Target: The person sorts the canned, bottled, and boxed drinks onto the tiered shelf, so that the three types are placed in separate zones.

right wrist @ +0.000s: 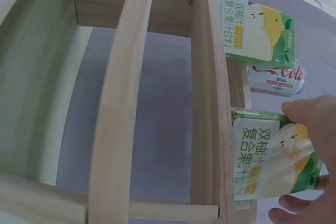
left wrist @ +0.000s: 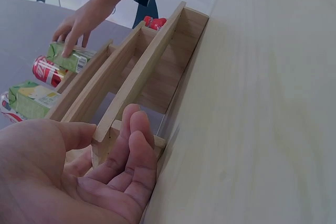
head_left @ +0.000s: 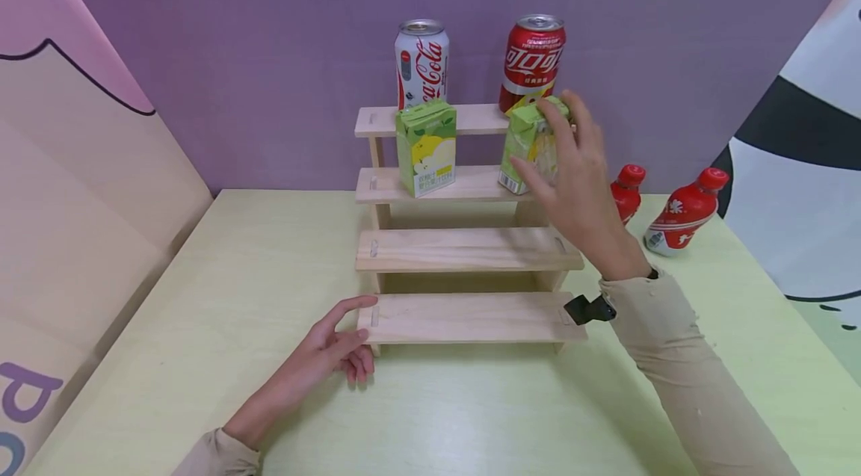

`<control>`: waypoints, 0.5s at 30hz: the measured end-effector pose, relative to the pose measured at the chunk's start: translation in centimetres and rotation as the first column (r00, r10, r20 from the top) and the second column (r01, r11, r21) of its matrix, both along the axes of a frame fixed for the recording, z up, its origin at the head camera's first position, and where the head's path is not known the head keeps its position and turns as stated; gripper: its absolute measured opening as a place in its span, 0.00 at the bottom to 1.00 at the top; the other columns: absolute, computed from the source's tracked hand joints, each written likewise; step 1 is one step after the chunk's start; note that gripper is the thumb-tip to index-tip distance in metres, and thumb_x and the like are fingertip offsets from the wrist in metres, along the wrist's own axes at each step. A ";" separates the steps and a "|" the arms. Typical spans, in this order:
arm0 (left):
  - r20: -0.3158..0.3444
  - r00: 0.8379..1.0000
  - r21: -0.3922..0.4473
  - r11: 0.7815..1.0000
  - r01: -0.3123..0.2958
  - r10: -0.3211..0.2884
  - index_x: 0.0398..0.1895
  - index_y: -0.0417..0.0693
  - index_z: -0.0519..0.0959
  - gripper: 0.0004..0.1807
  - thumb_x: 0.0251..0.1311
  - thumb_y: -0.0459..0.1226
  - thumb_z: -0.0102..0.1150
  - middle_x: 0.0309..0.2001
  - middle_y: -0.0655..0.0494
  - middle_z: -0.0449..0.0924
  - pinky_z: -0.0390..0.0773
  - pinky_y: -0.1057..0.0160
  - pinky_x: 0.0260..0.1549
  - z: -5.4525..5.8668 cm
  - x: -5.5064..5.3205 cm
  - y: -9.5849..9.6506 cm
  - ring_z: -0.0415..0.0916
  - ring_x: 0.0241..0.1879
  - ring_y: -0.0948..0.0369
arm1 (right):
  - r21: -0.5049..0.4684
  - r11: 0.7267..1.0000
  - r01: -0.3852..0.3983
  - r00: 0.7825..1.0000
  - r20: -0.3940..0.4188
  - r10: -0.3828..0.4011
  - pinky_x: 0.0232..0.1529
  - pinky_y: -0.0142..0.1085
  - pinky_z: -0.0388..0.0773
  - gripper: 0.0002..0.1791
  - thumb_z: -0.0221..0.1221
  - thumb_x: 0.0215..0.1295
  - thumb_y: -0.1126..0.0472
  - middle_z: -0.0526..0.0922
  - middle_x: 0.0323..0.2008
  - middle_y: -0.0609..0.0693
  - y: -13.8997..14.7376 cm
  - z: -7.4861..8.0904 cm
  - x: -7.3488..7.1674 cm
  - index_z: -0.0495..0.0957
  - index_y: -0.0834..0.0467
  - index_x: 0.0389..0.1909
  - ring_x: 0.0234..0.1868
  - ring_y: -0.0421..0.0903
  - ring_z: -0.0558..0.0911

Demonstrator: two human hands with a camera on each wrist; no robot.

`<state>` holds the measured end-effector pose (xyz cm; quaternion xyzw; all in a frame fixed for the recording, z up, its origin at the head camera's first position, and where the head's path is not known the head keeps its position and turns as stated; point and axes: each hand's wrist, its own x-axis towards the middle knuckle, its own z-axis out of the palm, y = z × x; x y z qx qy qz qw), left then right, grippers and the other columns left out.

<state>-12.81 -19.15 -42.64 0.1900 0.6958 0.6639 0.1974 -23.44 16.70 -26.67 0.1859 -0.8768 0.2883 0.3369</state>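
A four-step wooden display rack point(head_left: 464, 319) stands on the table. At its lowest shelf's left end, my left hand point(head_left: 323, 349) pinches the corner between thumb and fingers. My right hand point(head_left: 581, 177) holds a green pear-and-yellow-fruit juice box point(right wrist: 270, 156) by its upper part, thumb on one side and fingers on the other. That box is upright at the right of the second shelf from the top. A matching juice box point(head_left: 427, 151) stands at the left of the same shelf. Behind them on the top shelf are a white Coca-Cola can point(head_left: 422, 65) and a red cola can point(head_left: 534, 61).
Two red-capped bottles stand to the right of the rack: one bottle point(head_left: 686, 213) in full sight, the other bottle point(head_left: 628, 192) partly behind my right hand. A purple backdrop point(head_left: 282, 72) rises behind the table point(head_left: 202, 356), with printed panels at both sides.
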 end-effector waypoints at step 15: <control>0.028 0.999 -0.011 1.000 -0.018 0.018 0.75 0.60 0.58 0.26 0.77 0.43 0.47 0.30 0.37 0.82 0.82 0.60 0.28 0.2 0.1 0.1 0.79 0.27 0.55 | 0.015 0.999 0.039 0.999 0.013 -0.039 0.67 0.63 0.60 0.43 0.64 0.67 0.53 0.47 0.79 0.52 1.3 -1.0 1.3 0.53 0.45 0.79 0.77 0.51 0.49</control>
